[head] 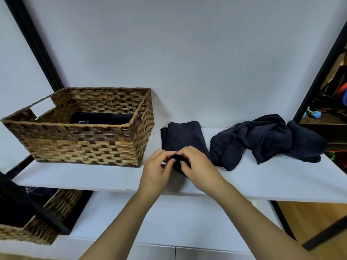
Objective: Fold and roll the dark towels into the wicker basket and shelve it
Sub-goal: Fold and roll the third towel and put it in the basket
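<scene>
A folded dark towel [183,136] lies as a long strip on the white shelf [262,177], just right of the wicker basket [82,143]. My left hand [156,173] and my right hand [199,168] meet at its near end, fingers curled and pinching the cloth, which is turned up into a small roll between them. Inside the basket a rolled dark towel [101,118] lies against the far wall. A crumpled heap of dark towels [266,138] sits on the shelf to the right.
A second wicker basket [37,228] with dark cloth inside sits on the lower shelf at bottom left. Black frame posts [35,44] rise at left and right. Cluttered shelving with coloured items [336,102] stands beyond the right post.
</scene>
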